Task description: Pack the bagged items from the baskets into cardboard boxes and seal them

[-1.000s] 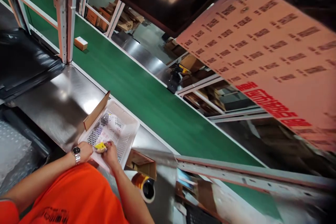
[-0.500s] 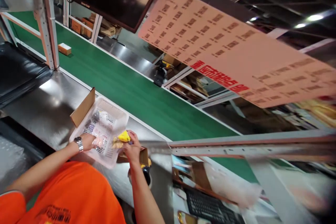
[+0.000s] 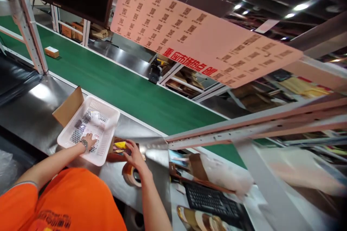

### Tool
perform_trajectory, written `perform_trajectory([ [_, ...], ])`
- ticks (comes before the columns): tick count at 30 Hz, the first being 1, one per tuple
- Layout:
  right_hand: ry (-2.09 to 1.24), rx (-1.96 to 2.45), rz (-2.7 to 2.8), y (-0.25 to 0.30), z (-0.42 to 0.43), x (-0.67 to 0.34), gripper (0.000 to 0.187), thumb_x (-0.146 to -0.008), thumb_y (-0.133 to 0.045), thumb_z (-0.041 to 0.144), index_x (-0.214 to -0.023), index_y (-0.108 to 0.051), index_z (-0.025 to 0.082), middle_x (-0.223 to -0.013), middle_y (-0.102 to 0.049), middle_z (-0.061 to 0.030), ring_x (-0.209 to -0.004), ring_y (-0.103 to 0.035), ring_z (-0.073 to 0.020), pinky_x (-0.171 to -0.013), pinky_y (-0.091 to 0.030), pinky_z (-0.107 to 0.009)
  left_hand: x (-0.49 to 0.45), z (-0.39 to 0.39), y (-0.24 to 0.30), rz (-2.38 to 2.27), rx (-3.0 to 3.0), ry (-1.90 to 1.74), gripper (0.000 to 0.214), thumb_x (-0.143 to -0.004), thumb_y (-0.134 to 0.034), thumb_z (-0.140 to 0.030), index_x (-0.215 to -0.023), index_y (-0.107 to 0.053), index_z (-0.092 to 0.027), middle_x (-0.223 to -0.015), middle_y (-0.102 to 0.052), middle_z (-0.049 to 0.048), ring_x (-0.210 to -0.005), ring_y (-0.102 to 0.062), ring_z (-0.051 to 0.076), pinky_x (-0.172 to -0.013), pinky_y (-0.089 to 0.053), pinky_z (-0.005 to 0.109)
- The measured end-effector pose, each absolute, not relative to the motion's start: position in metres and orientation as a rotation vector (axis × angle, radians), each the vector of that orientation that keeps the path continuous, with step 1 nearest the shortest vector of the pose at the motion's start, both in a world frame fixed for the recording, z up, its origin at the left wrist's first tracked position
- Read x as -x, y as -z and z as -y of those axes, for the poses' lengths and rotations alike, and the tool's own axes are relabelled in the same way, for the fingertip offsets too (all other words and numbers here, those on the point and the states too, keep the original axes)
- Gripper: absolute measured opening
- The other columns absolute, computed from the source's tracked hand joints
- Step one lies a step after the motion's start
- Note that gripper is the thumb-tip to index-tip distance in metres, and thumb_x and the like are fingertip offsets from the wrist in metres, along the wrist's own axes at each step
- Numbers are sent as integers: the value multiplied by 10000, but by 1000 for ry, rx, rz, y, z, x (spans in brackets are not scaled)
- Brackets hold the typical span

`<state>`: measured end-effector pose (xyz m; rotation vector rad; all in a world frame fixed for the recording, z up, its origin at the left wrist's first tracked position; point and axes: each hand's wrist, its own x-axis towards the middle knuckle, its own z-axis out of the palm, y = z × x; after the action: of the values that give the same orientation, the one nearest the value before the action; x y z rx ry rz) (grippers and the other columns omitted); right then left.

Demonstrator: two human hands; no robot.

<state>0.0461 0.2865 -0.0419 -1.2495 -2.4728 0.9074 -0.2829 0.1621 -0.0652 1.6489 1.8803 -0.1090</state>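
Observation:
My left hand [image 3: 89, 140], with a metal watch on the wrist, reaches into a white perforated plastic basket [image 3: 108, 131] on the steel table and rests on small packets inside; its fingers are hidden. My right hand [image 3: 133, 152] sits over a small open cardboard box [image 3: 115, 153] just right of the basket, fingers curled beside a yellow packet [image 3: 120, 145] lying in the box. Whether the fingers still grip the packet is unclear.
A tape roll [image 3: 129, 176] lies below the box. A cardboard flap [image 3: 69, 106] leans on the basket's left. A green conveyor belt [image 3: 121, 90] runs behind, carrying a small carton [image 3: 52, 52]. A keyboard [image 3: 214, 202] sits right, a pink printed sheet [image 3: 195, 43] hangs overhead.
My right hand carried the yellow packet from the basket rightward into the cardboard box. My left hand stayed in the basket. The view swung right, bringing the keyboard into sight.

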Motion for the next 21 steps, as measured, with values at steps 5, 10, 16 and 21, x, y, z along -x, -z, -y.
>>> perform_trajectory([
  [5, -981, 1147, 2651, 25, -285, -46, 497, -897, -669, 240, -1360, -852, 247, -1469, -824, -134, -1446, -704, -356, -1319, -485, -579, 277, -166, 58, -1920, -1666, 107, 234, -891, -826, -167, -1120, -815, -118, -1381, -707, 253, -1298, -669, 413, -1122, -566, 552],
  [10, -796, 1341, 2357, 32, -284, -58, 495, -1011, -512, 357, -1361, -831, 215, -1467, -817, -155, -1391, -739, -332, -1264, -541, -540, 284, -169, 45, -1958, -1654, 39, 77, -898, -791, -128, -832, -760, -102, -972, -752, 133, -993, -704, 282, -986, -558, 401],
  [16, -874, 1658, 2126, 52, -285, -89, 545, -970, -502, 509, -1187, -886, 189, -932, -876, -210, -957, -854, -424, -886, -639, -517, 262, -173, 9, -1956, -1745, -234, 307, -1114, -550, -246, -1115, -836, -132, -1103, -793, 143, -1094, -729, 268, -1023, -561, 361],
  [21, -974, 1644, 2037, 60, -276, -94, 508, -896, -543, 522, -1056, -904, 202, -883, -879, -188, -857, -847, -414, -835, -653, -529, 192, -186, -4, -1752, -1869, -424, 315, -1072, -675, -307, -1348, -811, -239, -1333, -787, 119, -1187, -756, 268, -1039, -595, 353],
])
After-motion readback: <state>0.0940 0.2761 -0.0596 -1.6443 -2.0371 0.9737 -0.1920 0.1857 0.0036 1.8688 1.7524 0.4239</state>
